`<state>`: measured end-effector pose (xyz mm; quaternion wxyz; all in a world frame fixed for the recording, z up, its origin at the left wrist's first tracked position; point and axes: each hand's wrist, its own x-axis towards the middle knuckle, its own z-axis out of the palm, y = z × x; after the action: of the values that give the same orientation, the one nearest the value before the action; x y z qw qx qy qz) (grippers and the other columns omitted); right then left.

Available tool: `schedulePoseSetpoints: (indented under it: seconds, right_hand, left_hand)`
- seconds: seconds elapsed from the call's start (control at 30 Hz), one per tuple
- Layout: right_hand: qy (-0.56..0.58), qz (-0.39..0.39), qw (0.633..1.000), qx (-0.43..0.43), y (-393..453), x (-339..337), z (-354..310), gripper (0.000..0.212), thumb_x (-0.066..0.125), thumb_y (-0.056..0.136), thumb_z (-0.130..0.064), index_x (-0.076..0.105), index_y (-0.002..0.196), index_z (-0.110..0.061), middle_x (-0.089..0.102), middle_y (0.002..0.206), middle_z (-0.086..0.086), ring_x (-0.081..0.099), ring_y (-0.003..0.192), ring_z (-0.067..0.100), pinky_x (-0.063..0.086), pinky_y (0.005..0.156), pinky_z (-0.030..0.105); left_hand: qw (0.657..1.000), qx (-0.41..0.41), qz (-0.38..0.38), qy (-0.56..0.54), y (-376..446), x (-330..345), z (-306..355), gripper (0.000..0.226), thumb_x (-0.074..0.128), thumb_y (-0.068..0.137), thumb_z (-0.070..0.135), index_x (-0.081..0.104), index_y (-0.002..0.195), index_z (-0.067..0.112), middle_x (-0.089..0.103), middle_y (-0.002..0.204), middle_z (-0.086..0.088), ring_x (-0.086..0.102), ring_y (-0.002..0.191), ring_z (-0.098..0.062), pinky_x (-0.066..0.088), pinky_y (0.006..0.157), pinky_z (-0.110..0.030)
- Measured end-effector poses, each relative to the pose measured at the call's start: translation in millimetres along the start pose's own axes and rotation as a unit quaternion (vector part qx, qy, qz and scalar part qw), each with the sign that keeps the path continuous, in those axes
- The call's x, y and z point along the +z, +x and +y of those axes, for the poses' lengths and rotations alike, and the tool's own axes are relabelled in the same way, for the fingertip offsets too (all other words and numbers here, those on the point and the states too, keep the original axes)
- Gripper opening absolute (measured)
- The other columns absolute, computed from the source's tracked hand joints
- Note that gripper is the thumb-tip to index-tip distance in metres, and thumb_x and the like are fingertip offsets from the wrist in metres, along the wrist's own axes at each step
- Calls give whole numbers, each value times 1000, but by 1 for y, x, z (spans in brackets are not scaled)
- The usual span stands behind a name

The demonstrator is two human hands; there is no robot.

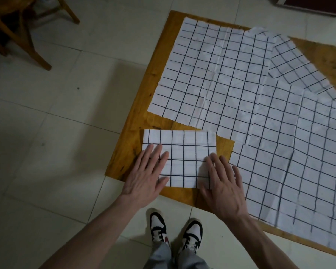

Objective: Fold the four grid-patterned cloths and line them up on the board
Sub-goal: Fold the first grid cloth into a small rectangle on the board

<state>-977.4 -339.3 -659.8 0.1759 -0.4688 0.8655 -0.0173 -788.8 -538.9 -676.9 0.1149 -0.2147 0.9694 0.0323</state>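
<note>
down flat: two hands press on one folded cloth

now the wooden board (132, 121) lies on the tiled floor (56, 113). one folded grid cloth (182, 150) sits on the near left corner of the board. it is a small neat rectangle, white with dark lines.

the left hand (145, 177) lies flat on the left side of the folded grid cloth, fingers straight and a little spread, palm down. part of the hand hangs over the cloth's edge onto the board. the right hand (223, 185) lies flat too, fingers straight and spread. its fingertips press the right edge of the folded grid cloth, and the rest of the hand is over the board and the edge of a big cloth beside it.

three more grid cloths are open and not folded. the far open cloth (211, 74) is spread across the top of the board. the corner cloth (299, 61) peeks out behind it on the right. the near open cloth (299, 162) covers the right side and overlaps the others.

two black and white shoes (175, 232) stand on the floor just near the board. a wooden chair (27, 35) is at the far left, well apart.
</note>
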Motion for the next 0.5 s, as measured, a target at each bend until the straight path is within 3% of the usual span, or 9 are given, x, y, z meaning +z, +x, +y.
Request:
schedulePoseSetpoints:
  seconds: [0.13, 0.23, 0.33, 0.5]
  right_hand:
    - [14, 0, 1000, 10, 0, -3, -4, 84, 28, 94, -65, 14, 165, -21, 13, 172, 2, 2, 159, 24, 6, 128, 50]
    - [13, -3, 1000, 17, 0, -4, -5, 85, 28, 93, -65, 11, 165, -23, 12, 172, 0, 3, 159, 23, 9, 127, 51]
    - [12, -1, 1000, 25, 0, -2, -7, 85, 30, 94, -65, 11, 165, -23, 10, 172, 0, 2, 159, 23, 9, 127, 51]
    - [2, 3, 999, 35, -1, 1, -10, 85, 32, 95, -65, 8, 165, -23, 4, 172, -1, -1, 159, 22, 3, 127, 48]
  left_hand:
    - [999, 8, 14, -39, 2, -6, -4, 71, 18, 108, 57, 15, 165, 16, 10, 173, -14, 5, 160, -31, 25, 125, -53]
    - [995, -28, 37, -87, 7, -8, -7, 69, 17, 108, 55, 22, 164, 14, 14, 172, -13, 7, 160, -27, 25, 126, -50]
    - [991, -68, 53, -98, 15, -4, -15, 73, 21, 108, 55, 12, 165, 11, 4, 173, -15, 0, 161, -26, 17, 129, -50]
    - [995, -65, 41, -71, 19, 4, -22, 77, 14, 107, 58, 4, 165, 7, -3, 172, -19, -2, 160, -30, 19, 127, -51]
